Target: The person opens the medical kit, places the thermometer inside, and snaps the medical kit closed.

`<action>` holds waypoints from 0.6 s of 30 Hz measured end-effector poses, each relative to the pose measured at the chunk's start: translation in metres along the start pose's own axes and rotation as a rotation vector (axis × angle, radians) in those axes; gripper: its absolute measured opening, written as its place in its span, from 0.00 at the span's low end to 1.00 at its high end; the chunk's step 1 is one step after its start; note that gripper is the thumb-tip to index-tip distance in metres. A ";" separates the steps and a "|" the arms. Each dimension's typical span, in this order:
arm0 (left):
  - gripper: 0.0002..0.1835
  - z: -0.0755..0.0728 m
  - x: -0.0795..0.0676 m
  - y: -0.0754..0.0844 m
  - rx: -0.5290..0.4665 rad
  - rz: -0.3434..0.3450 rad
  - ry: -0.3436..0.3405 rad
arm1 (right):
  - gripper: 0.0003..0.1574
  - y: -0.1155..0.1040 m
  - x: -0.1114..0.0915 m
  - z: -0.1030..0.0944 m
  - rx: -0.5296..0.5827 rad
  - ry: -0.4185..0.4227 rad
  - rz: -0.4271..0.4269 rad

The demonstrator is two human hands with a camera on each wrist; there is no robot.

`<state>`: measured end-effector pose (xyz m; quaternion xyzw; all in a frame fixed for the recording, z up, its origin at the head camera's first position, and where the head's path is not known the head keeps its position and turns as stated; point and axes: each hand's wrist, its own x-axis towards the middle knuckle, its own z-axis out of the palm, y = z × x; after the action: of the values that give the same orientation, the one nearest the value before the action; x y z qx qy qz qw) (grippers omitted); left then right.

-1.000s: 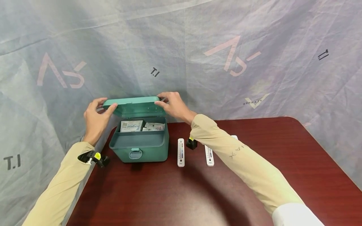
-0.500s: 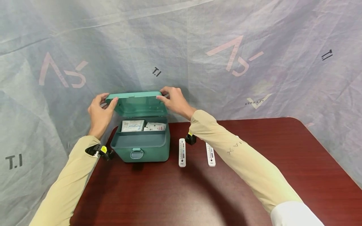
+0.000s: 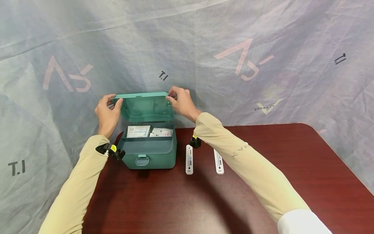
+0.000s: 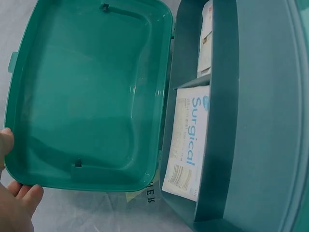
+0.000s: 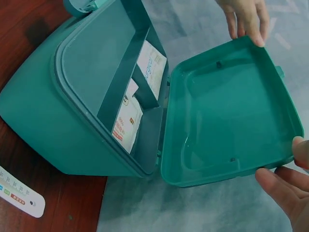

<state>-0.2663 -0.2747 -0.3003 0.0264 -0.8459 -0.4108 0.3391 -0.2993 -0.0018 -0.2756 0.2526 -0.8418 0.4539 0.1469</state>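
A green hinged box (image 3: 155, 161) stands at the table's back left, its lid (image 3: 147, 107) swung up on the rear hinge. My left hand (image 3: 107, 113) pinches the lid's left front corner between thumb and fingers. At the opposite corner my right hand (image 3: 182, 102) holds the lid the same way; thumb and fingertips show on the rim in the right wrist view. Inside, the rear tray has two compartments: a white box printed "Surgical" (image 4: 187, 140) in one, white printed packets (image 5: 128, 121) in the other. In front of them a wide grey-green tray section (image 3: 146, 145) lies bare.
Right of the box lies a white thermometer strip (image 3: 189, 159) on the red-brown table (image 3: 163, 201). A second strip (image 3: 218, 162) is partly hidden under my right forearm. A grey printed cloth (image 3: 204, 65) hangs close behind the box.
Both hands have raised the lid's front edge up and back, so more of its inside shows. The thermometer strips and the box's contents stay in place.
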 end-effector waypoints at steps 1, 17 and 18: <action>0.23 0.000 0.001 0.000 0.001 0.003 0.002 | 0.06 0.000 0.001 0.000 -0.003 0.003 0.003; 0.31 -0.002 0.006 -0.002 0.034 -0.092 -0.239 | 0.14 0.004 0.001 0.001 0.029 -0.023 0.107; 0.32 -0.002 0.006 -0.001 0.040 -0.098 -0.263 | 0.17 0.004 0.000 0.001 0.039 -0.042 0.113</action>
<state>-0.2695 -0.2791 -0.2971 0.0206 -0.8887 -0.4098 0.2044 -0.3016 -0.0008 -0.2785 0.2170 -0.8486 0.4723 0.0982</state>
